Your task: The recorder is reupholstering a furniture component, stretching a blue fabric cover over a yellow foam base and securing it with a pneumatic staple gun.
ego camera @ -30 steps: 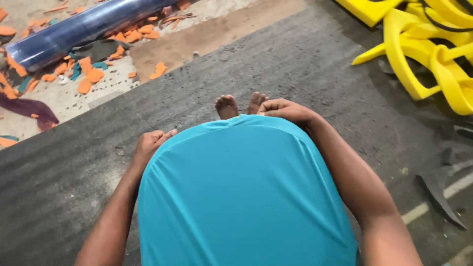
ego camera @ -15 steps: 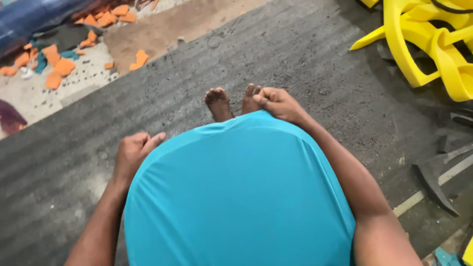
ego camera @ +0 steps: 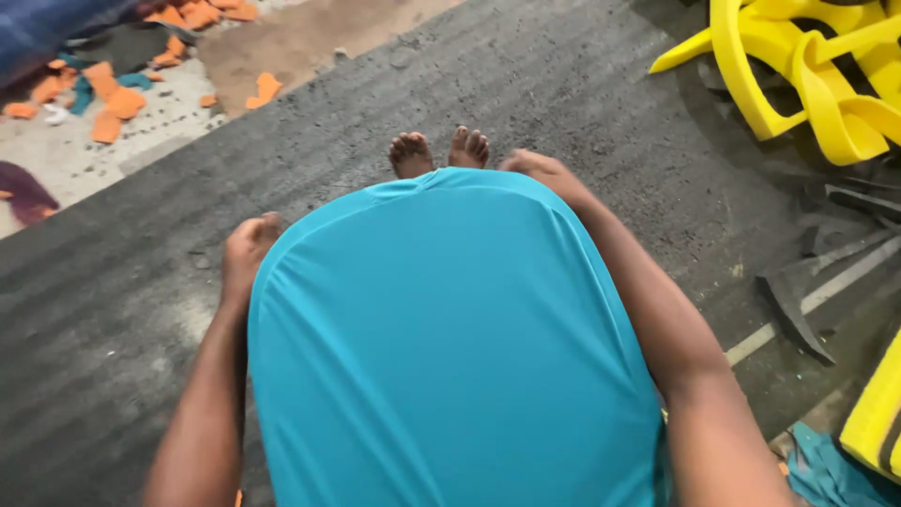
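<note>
**Both hands low at the edge of a dark grey mat, teal shirt filling the view**

Head view looks straight down the person's front; a teal shirt (ego camera: 450, 347) covers most of the middle of the frame; landmark for all places below is the dark grey mat (ego camera: 582, 103) that runs across the floor under the person.

Left hand (ego camera: 249, 253): sits on the mat just beside the left edge of the shirt; fingers curled inward, loosely closed; whether it grips anything, cannot tell, since the shirt hides its inner side.

Right hand (ego camera: 540, 169): at the top right edge of the shirt, over the mat, just beside the bare toes (ego camera: 439, 152); fingers look bent, partly hidden by the shirt; open or closed on something, cannot tell.

Toes: two bare feet side by side on the mat, only the tips showing past the shirt.

Around the mat: beyond its far left edge, a pale speckled floor (ego camera: 84, 164) littered with orange scraps (ego camera: 117, 103) and a few teal bits; a brown patch (ego camera: 300, 38) of floor past the mat's far edge; at the mat's far right corner, stacked yellow plastic pieces (ego camera: 807, 75); to the mat's right, dark grey offcuts (ego camera: 793, 300) with pointed ends; near the mat's near right corner, a teal cloth scrap (ego camera: 826, 469) beside another yellow piece (ego camera: 878, 413).
</note>
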